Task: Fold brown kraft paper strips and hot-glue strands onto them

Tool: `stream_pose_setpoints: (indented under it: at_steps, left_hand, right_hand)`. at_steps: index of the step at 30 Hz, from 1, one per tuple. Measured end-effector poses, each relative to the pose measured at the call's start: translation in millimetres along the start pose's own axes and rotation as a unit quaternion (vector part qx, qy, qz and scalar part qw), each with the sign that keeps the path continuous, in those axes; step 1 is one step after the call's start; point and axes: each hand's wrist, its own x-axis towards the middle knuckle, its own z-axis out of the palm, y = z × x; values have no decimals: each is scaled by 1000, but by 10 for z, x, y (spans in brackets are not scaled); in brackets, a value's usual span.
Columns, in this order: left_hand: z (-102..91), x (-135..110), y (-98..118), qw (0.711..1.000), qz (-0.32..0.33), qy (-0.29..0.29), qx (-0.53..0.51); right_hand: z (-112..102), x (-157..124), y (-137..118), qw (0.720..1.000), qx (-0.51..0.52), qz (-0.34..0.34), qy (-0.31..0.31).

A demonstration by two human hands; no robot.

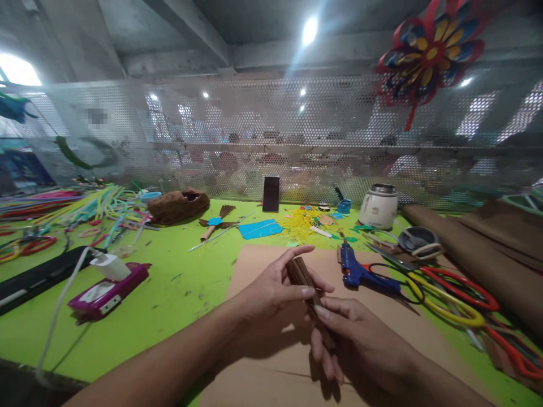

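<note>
Brown roll part-hidden by hands; flower ornament cropped at top; shapes behind mesh blurred.

The left hand and right hand hold a tilted, ridged brown roll above tan paper on the green table, a blue hot-glue gun lying nearby

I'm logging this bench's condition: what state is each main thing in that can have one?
Brown roll, held by left hand and right hand
Brown paper, spread flat
Glue gun, lying on its side
Phone, upright, screen dark
White charger, plugged into purple strip
Cream container, upright
</note>
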Motion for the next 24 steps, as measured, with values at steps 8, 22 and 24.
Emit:
stream_pose_setpoints:
  at_steps: [8,22,24]
  left_hand:
    - [-18,21,-14,999,1,-19,-30]
    - [-14,13,-21,1000,6,-9,-18]
    - [-9,15,-16,1000,6,-11,-18]
  right_hand:
    - [-7,23,25,999,-11,-37,13]
    - [9,21,28,997,-41,-25,58]
    - [-1,23,33,997,-46,-21,60]
